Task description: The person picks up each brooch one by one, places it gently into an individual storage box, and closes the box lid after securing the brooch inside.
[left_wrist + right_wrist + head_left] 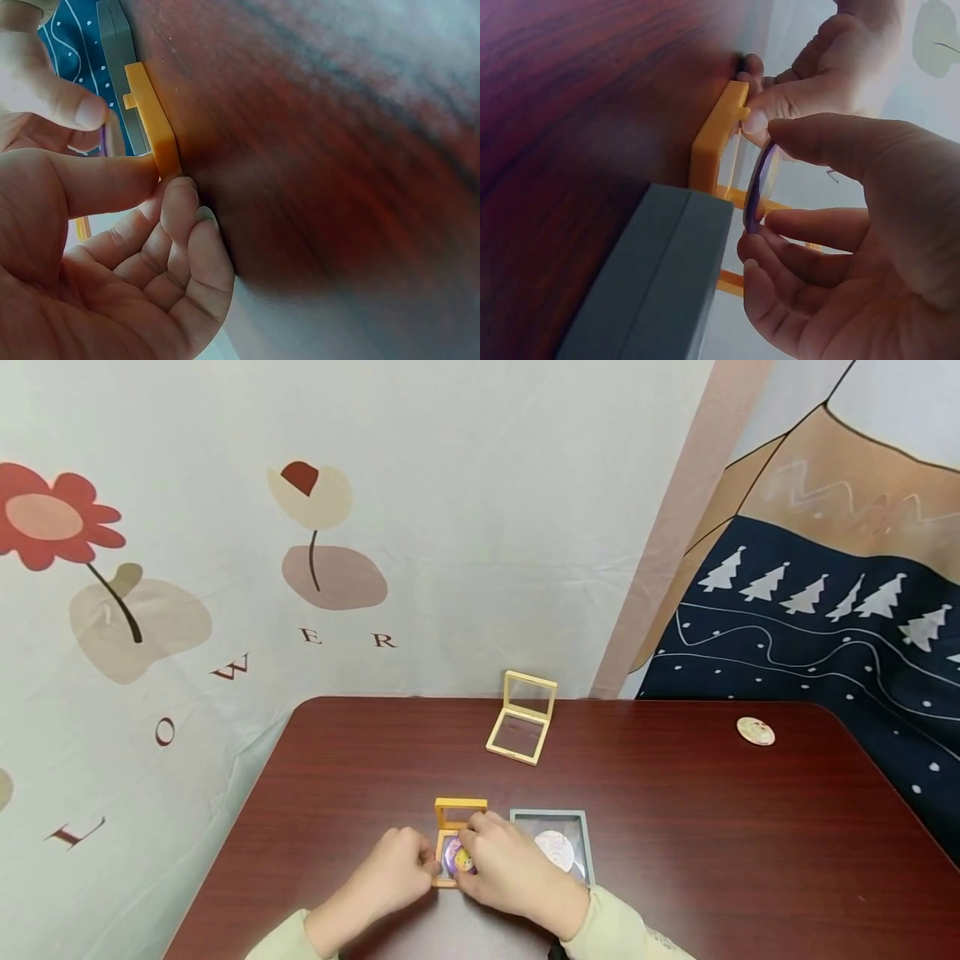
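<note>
An orange display case (461,803) with clear panes stands opened on the table, its lid raised at the back. My left hand (397,867) grips its left front corner, the thumb against the rim of the case (154,124) in the left wrist view. With the thumb and fingers of my right hand (513,870) I pinch the edges of a round purple badge (759,184) that has a yellow figure on it. In the right wrist view the badge is tilted just over the case's lower half, partly hidden by fingers in the head view.
A grey display frame (587,839) with a whitish round badge (553,850) inside stands right beside the orange case. Farther back, a pale yellow case (517,758) lies opened. Another round badge (755,732) is at the far right, near the table's back edge.
</note>
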The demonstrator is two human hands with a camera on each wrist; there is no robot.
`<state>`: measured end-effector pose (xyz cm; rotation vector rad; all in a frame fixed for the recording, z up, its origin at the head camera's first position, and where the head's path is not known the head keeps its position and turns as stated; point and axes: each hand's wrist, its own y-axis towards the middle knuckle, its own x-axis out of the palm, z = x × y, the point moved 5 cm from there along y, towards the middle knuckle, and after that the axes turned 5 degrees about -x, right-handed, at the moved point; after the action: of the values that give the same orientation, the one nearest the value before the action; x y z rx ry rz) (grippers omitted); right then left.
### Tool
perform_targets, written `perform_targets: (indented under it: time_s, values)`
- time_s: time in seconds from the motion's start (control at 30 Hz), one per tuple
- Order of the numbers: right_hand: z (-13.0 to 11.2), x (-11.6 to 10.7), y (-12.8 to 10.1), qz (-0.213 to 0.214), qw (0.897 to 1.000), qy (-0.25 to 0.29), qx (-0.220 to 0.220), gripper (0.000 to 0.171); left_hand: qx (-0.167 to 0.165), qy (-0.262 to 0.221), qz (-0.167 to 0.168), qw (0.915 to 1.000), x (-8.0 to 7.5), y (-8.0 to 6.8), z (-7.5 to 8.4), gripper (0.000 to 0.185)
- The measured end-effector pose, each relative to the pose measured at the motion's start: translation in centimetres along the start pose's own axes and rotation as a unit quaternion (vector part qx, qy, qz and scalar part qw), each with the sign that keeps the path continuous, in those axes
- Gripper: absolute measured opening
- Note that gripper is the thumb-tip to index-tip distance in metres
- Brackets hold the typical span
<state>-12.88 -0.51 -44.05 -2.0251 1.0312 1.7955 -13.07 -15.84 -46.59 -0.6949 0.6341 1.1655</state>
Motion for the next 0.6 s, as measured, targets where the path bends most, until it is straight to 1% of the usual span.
perform_targets:
  time_s: [0.13, 0.27, 0.4, 0.6]
  values:
    - [-0.13, 0.35, 0.16, -0.009, 1.000, -0.005, -0.003, 0.022, 0.005, 0.001, 0.001, 1.0000, 0.08, 0.06, -0.05, 0.036]
    - [-0.19, 0.61, 0.24, -0.017, 1.000, -0.011, 0.000, 0.021, 0.005, -0.004, -0.003, 1.0000, 0.16, 0.14, -0.08, 0.036]
    - [-0.24, 0.78, 0.34, -0.017, 1.000, -0.019, 0.002, 0.020, 0.003, -0.004, -0.001, 1.0000, 0.18, 0.19, -0.11, 0.036]
    - [-0.33, 0.84, 0.33, -0.014, 1.000, -0.018, 0.004, 0.015, 0.001, -0.002, 0.000, 1.0000, 0.19, 0.12, -0.28, 0.035]
